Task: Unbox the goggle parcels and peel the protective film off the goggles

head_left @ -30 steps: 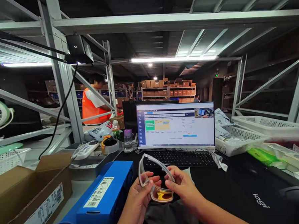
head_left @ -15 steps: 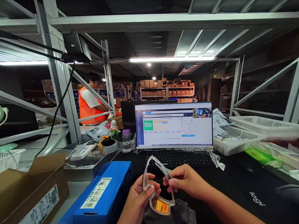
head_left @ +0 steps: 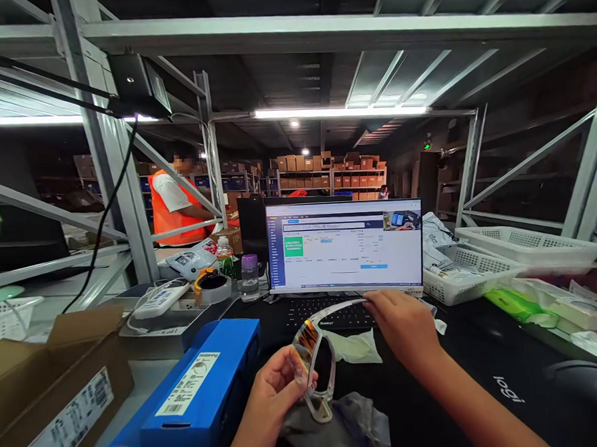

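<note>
A pair of sunglasses (head_left: 309, 339) with a clear frame and an orange mirrored lens is held up in front of the keyboard. My left hand (head_left: 275, 398) grips them at the lens side, thumb and fingers closed on the frame. The fingers of my right hand (head_left: 406, 324) pinch the end of one temple arm, which stretches out to the right. Below the glasses lies a crumpled grey pouch (head_left: 356, 420) on the black desk mat. Just behind them is a pale thin sheet (head_left: 354, 347), partly across the keyboard's front edge.
A blue box (head_left: 197, 389) with a white label and an open cardboard carton (head_left: 52, 390) stand left. Behind are a tape roll (head_left: 213, 286), a purple-capped bottle (head_left: 250, 277) and a monitor (head_left: 344, 248). White baskets (head_left: 474, 277) sit right. Beyond the rack, a person wears an orange vest (head_left: 170, 207).
The glasses have turned, with the lens now upright at my left hand. My right hand has moved up and right to the temple's end. The pale sheet has come into view.
</note>
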Motion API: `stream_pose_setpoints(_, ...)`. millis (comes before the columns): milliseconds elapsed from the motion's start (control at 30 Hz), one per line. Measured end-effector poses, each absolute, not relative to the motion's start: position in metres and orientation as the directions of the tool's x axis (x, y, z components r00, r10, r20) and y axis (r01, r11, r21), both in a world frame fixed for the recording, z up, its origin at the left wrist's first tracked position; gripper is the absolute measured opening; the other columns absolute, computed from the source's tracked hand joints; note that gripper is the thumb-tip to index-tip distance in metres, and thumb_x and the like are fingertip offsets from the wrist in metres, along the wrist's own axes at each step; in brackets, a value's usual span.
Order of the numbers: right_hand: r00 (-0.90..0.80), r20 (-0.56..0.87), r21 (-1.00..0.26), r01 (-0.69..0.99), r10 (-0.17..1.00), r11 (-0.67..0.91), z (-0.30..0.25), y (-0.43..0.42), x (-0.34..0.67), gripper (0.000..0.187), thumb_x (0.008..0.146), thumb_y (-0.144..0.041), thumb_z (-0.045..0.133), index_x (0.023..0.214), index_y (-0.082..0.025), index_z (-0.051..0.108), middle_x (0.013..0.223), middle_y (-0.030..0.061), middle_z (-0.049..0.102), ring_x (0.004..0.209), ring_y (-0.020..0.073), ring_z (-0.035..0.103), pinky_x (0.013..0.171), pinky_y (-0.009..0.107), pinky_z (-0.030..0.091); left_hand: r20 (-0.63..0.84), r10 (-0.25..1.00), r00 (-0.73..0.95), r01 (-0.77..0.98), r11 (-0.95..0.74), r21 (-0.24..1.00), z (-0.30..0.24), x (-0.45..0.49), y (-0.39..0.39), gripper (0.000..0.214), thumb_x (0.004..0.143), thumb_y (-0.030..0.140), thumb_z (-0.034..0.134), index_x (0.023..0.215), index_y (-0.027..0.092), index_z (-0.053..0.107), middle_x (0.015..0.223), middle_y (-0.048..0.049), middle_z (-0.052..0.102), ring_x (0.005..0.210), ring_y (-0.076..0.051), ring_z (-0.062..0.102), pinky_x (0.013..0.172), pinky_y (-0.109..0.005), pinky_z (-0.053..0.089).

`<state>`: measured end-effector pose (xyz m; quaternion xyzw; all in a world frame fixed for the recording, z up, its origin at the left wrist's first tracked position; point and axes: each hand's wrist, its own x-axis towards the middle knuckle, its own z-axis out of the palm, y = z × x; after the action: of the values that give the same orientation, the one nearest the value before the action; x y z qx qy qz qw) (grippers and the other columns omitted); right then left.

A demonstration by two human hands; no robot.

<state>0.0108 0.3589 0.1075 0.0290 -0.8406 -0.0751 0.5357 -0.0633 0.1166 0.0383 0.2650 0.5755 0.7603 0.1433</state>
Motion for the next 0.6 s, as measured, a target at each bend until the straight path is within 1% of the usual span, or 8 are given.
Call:
stream_pose_setpoints(100, -0.284, 0.937, 0.214, 0.011, -0.202, 0.977, 0.113, 0.352, 0.022, 0.011, 0.095, -0.014, 0.059, 0.100, -0.014, 0.069, 0.095, 0.0104, 0.073, 0.088, 0.0236, 0.066, 0.079, 0.032, 0.047, 0.268, 0.474, -0.839, 0.154, -0.265, 0.952, 0.045, -0.059, 0.116, 0.043, 0.066, 0.050, 0.084, 0.089, 0.018, 0.067, 0.084, -0.0054, 0.071, 0.081, -0.021, 0.067, 0.074, -0.029, 0.055)
stream_pose_setpoints(167, -0.238, 0.923, 0.280, -0.127, -0.303, 0.952, 0.110, 0.337, 0.030, 0.013, 0.093, -0.007, 0.057, 0.096, -0.013, 0.069, 0.092, 0.0093, 0.072, 0.086, 0.0216, 0.063, 0.081, 0.032, 0.048, 0.302, 0.434, -0.849, 0.205, -0.257, 0.945, 0.048, -0.055, 0.116, 0.043, 0.067, 0.046, 0.083, 0.097, 0.019, 0.069, 0.092, -0.0068, 0.073, 0.088, -0.024, 0.069, 0.080, -0.033, 0.057)
stream_pose_setpoints(267, -0.238, 0.811, 0.423, -0.391, -0.534, 0.817, 0.098, 0.313, 0.032, 0.020, 0.096, -0.007, 0.050, 0.100, -0.012, 0.069, 0.099, 0.0085, 0.074, 0.088, 0.0199, 0.063, 0.079, 0.030, 0.050, 0.371, 0.392, -0.842, 0.290, -0.251, 0.923, 0.048, -0.053, 0.115, 0.037, 0.068, 0.038, 0.082, 0.098, 0.019, 0.070, 0.097, -0.0069, 0.074, 0.092, -0.025, 0.070, 0.088, -0.034, 0.057)
stream_pose_setpoints(333, -0.261, 0.725, 0.495, -0.445, -0.637, 0.746, 0.090, 0.307, 0.026, 0.024, 0.099, -0.010, 0.047, 0.107, -0.010, 0.069, 0.116, 0.0093, 0.072, 0.094, 0.0201, 0.062, 0.077, 0.030, 0.051, 0.396, 0.359, -0.845, 0.324, -0.245, 0.914, 0.047, -0.053, 0.114, 0.036, 0.068, 0.036, 0.081, 0.099, 0.020, 0.071, 0.100, -0.0070, 0.075, 0.093, -0.025, 0.071, 0.086, -0.033, 0.058)
stream_pose_setpoints(400, -0.323, 0.709, 0.519, -0.364, -0.627, 0.774, 0.087, 0.311, 0.016, 0.028, 0.099, -0.009, 0.045, 0.114, -0.010, 0.068, 0.127, 0.0105, 0.068, 0.097, 0.0212, 0.061, 0.073, 0.031, 0.051, 0.385, 0.323, -0.865, 0.316, -0.245, 0.916, 0.048, -0.055, 0.112, 0.036, 0.067, 0.035, 0.081, 0.099, 0.020, 0.072, 0.101, -0.0070, 0.075, 0.093, -0.026, 0.071, 0.083, -0.033, 0.059)
stream_pose_setpoints(467, -0.399, 0.760, 0.477, -0.194, -0.513, 0.857, 0.086, 0.322, 0.007, 0.034, 0.095, -0.003, 0.044, 0.118, -0.009, 0.067, 0.125, 0.0136, 0.069, 0.096, 0.0238, 0.061, 0.067, 0.033, 0.048, 0.373, 0.304, -0.877, 0.303, -0.254, 0.919, 0.050, -0.057, 0.111, 0.038, 0.066, 0.034, 0.081, 0.101, 0.020, 0.072, 0.102, -0.0071, 0.075, 0.094, -0.026, 0.072, 0.082, -0.032, 0.060)
stream_pose_setpoints(533, -0.444, 0.794, 0.435, -0.064, -0.416, 0.898, 0.086, 0.330, 0.004, 0.035, 0.090, 0.000, 0.046, 0.115, -0.009, 0.069, 0.106, 0.0137, 0.073, 0.084, 0.0233, 0.061, 0.060, 0.032, 0.042, 0.380, 0.300, -0.875, 0.307, -0.262, 0.915, 0.053, -0.059, 0.110, 0.040, 0.067, 0.034, 0.081, 0.103, 0.020, 0.072, 0.102, -0.0074, 0.075, 0.095, -0.026, 0.072, 0.083, -0.032, 0.060)
stream_pose_setpoints(600, -0.434, 0.805, 0.428, -0.049, -0.405, 0.903, 0.084, 0.331, 0.006, 0.028, 0.090, 0.000, 0.049, 0.103, -0.010, 0.070, 0.081, 0.0085, 0.070, 0.067, 0.0188, 0.056, 0.055, 0.032, 0.034, 0.392, 0.296, -0.871, 0.317, -0.273, 0.909, 0.055, -0.059, 0.109, 0.039, 0.070, 0.036, 0.080, 0.104, 0.020, 0.072, 0.102, -0.0076, 0.076, 0.094, -0.026, 0.073, 0.082, -0.031, 0.060)
